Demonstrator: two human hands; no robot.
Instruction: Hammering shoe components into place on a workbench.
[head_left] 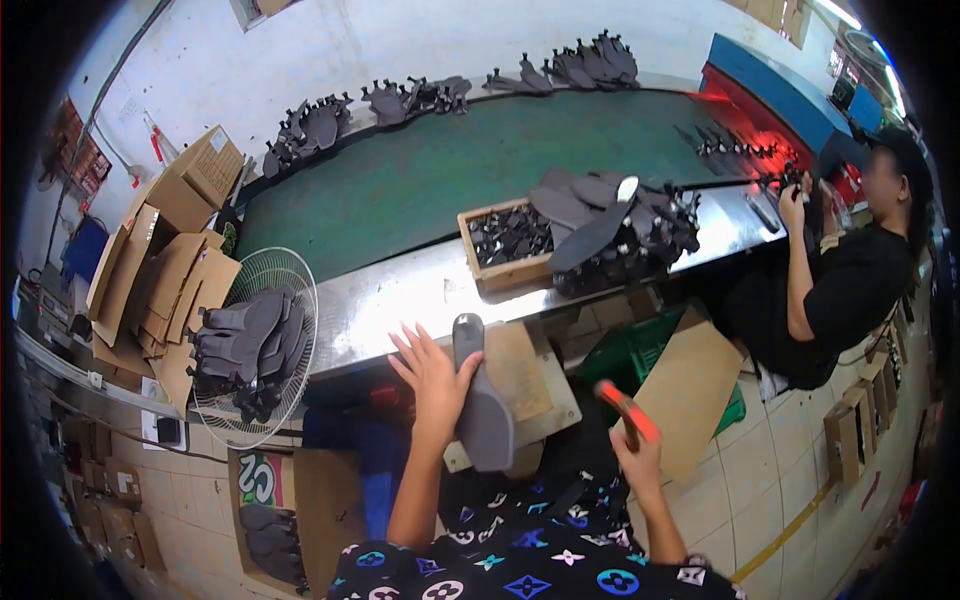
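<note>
A dark grey shoe sole lies lengthwise in front of me, partly over a wooden board, its narrow end pointing away. My left hand is beside it with fingers spread, the thumb at the sole's edge. To the right, my right hand is closed round a hammer with orange-red on it, held up apart from the sole. Beyond the board, a wooden box holds small black parts. Next to it is a pile of grey soles with black heels.
Behind the metal ledge runs a green conveyor belt, with soles along its far edge. A wire basket of soles and folded cardboard stand left. A cardboard sheet leans right, near a co-worker. An open carton sits lower left.
</note>
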